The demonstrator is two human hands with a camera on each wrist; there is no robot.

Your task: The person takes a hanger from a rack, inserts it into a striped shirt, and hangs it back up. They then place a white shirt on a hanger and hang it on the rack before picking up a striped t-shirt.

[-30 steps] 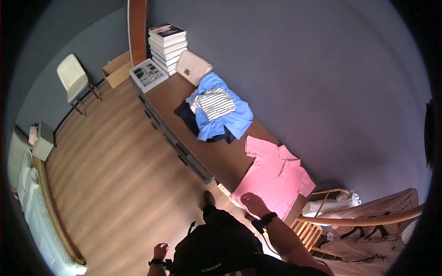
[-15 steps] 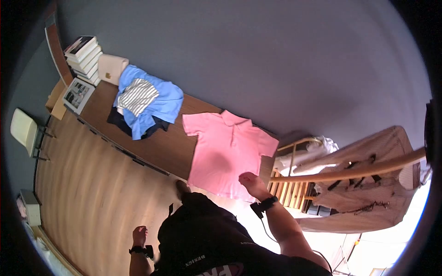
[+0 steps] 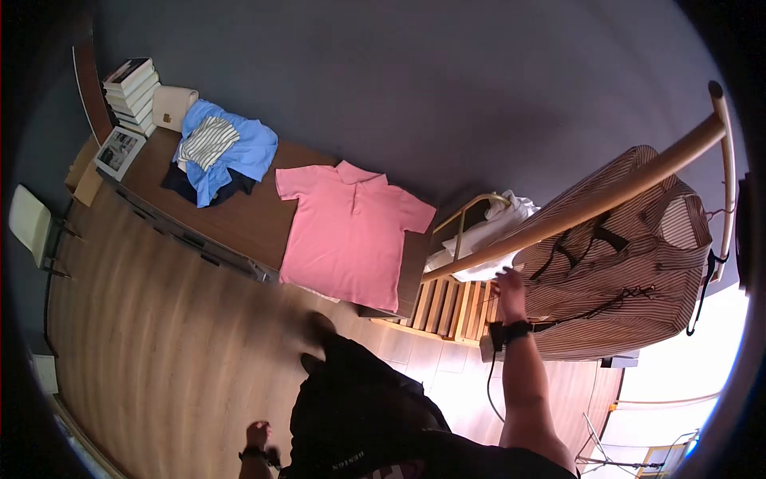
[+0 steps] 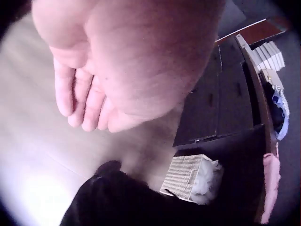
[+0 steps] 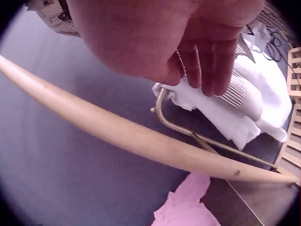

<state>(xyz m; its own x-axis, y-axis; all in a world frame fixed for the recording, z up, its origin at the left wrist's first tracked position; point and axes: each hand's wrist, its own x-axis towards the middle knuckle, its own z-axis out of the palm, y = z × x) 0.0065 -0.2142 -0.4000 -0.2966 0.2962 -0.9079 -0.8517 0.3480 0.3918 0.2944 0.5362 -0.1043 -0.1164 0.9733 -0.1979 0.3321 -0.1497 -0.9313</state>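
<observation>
Both grips hold nothing; I would guide my right hand [image 3: 511, 285], fingers loose, onto the striped shirt [image 3: 630, 263], slowly.

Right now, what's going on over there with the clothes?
A person stands beside a long wooden counter where a pink polo shirt lies spread flat. Their right hand reaches toward the striped garment hanging on the wooden rail; whether it grips anything cannot be told. The left hand hangs loose at their side, holding nothing. A pile of blue and striped clothes sits further along the counter.
</observation>
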